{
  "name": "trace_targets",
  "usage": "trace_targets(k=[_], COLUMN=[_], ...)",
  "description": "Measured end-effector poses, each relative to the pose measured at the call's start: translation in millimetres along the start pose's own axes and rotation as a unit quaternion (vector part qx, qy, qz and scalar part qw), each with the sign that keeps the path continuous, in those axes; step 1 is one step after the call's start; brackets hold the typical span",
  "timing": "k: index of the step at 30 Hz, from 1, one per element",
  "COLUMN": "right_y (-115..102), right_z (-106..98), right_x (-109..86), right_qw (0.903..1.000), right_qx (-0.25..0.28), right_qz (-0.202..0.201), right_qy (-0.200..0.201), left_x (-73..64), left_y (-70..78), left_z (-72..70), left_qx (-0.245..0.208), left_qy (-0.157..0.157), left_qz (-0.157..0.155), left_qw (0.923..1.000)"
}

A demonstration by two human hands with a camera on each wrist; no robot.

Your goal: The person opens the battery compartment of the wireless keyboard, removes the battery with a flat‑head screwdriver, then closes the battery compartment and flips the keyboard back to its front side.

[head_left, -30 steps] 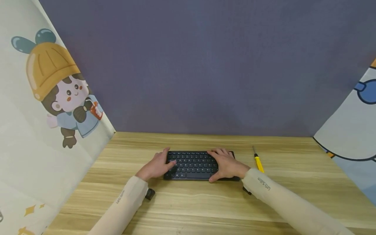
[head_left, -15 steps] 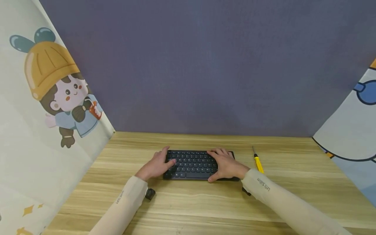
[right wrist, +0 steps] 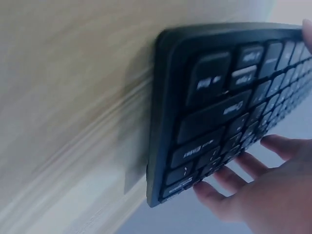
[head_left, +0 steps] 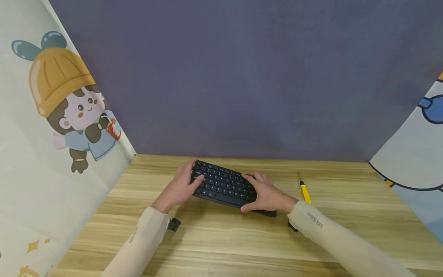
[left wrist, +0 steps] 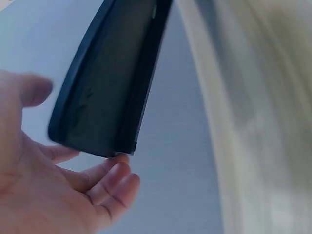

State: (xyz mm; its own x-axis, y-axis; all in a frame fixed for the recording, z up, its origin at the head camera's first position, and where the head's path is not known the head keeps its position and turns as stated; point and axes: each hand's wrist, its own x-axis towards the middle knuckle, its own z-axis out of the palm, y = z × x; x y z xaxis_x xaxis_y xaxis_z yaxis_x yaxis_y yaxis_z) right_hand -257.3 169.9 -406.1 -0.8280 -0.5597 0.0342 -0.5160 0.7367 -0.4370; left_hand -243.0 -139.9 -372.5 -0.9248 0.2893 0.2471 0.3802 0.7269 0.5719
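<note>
A black keyboard (head_left: 223, 186) is held by both hands over the wooden table, its left end raised and its right end lower. At the left end, my left hand (head_left: 176, 190) grips it with the thumb over the keys. The left wrist view shows the dark underside of the keyboard (left wrist: 107, 83), fingertips touching its end edge. My right hand (head_left: 268, 195) spans it near the right end, thumb at the near edge and fingers at the far edge. In the right wrist view, the keyboard's (right wrist: 200, 131) right corner is close to the tabletop, and several right fingers (right wrist: 229, 180) touch its long edge.
A screwdriver with a yellow handle (head_left: 305, 193) lies on the wooden table (head_left: 221, 246) to the right of the keyboard. A plain grey-purple panel (head_left: 221, 84) rises behind the table. Printed cartoon walls (head_left: 31, 200) stand at both sides.
The keyboard lay flat on the table in both earlier frames; now its left end is lifted and tilted up. The left hand rose with it. The right hand has hardly moved.
</note>
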Motion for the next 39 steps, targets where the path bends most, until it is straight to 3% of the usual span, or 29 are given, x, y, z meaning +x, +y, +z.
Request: trace_targets(k=[9, 20, 30, 39], right_y=[-9, -27, -47, -75], right_z=[3, 10, 30, 43], right_x=[-2.4, -9.8, -12.3, -18.0], right_qw=[0.9978, 0.9916, 0.9835, 0.9649], right_qx=[0.034, 0.102, 0.145, 0.224], right_qz=[-0.037, -0.053, -0.061, -0.086], right_qy=[0.044, 0.059, 0.089, 0.106], left_x=[-3.7, -6.6, -11.0, -20.6], left_y=[21.1, 37.9, 54.2, 61.2], left_z=[-26.1, -41.6, -49.3, -52.8], left_qx=[-0.09, -0.13, -0.129, -0.111], left_qy=[0.07, 0.134, 0.134, 0.133], left_qz=[0.072, 0.193, 0.243, 0.294], left_qw=[0.9908, 0.9633, 0.9519, 0.94])
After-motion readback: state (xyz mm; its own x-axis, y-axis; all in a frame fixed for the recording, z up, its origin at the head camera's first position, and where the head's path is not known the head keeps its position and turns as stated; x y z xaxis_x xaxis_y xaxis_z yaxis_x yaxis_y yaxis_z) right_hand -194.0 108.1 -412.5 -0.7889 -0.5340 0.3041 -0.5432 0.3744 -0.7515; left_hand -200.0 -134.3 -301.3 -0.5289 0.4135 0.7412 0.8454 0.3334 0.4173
